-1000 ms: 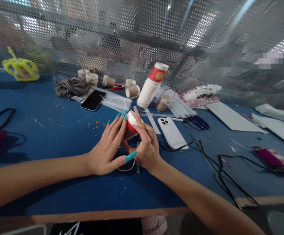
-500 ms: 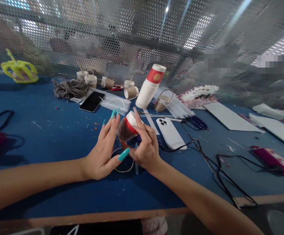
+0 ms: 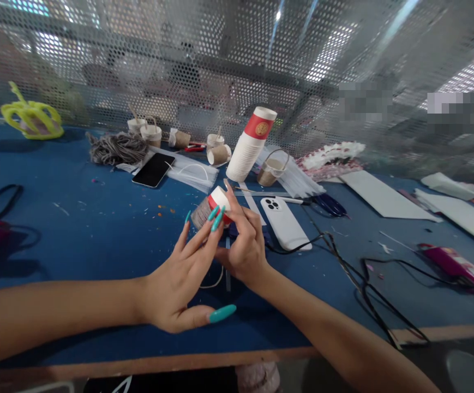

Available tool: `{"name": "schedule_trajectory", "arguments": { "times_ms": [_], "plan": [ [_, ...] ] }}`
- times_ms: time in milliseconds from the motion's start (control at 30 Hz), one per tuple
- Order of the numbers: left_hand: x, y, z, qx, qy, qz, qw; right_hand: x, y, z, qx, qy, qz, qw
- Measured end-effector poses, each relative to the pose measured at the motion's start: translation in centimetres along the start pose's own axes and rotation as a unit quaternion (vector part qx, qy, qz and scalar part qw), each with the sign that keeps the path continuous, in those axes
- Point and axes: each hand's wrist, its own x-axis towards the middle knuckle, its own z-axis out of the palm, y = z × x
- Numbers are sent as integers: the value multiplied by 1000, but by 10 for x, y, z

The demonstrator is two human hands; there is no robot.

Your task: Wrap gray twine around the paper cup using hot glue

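Observation:
My right hand (image 3: 243, 243) grips a small paper cup (image 3: 219, 197) with a white end and a red band, tilted above the table. Grey-brown yarn (image 3: 202, 214) is wound round the cup's other end. My left hand (image 3: 177, 286) has its fingers stretched out and long turquoise nails; its fingertips lie across the near side of the cup, and its thumb points away to the right. Below the hands hangs or lies a loop of pale cord (image 3: 215, 285), partly hidden by the left hand. Where the cord's ends go I cannot tell.
Behind the hands stand a leaning stack of paper cups (image 3: 247, 147) and a yarn-covered cup with a handle (image 3: 272, 170). A white phone (image 3: 286, 224), a black phone (image 3: 154, 170), grey yarn (image 3: 118, 148) and black cables (image 3: 343, 262) lie around. A perforated metal screen (image 3: 159, 71) borders the back.
My left hand has swung down and right across the cup, its fingers now over the red band and its thumb lower. The right hand has stayed about where it was.

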Motion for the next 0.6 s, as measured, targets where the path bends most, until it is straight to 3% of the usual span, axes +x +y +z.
{"name": "schedule_trajectory", "arguments": {
  "times_ms": [33,167,200,267,333,467,600],
  "plan": [
    [1,-4,-3,4,13,12,1000,0,1,-1,15,-10,11,1000],
    [6,-41,-13,43,194,99,975,2,6,-2,97,-29,36,994],
    [7,-52,-14,51,210,115,970,2,8,-3,120,-28,32,992],
    [10,-72,-17,33,202,121,971,3,13,-4,167,-30,11,985],
    [12,-82,-17,-21,185,68,980,4,17,-5,203,-37,-16,978],
    [13,-83,-15,-100,165,81,978,5,21,-8,210,-64,-27,975],
    [12,-82,-13,-98,172,121,973,5,20,-9,200,-67,-59,976]
  ]
}}
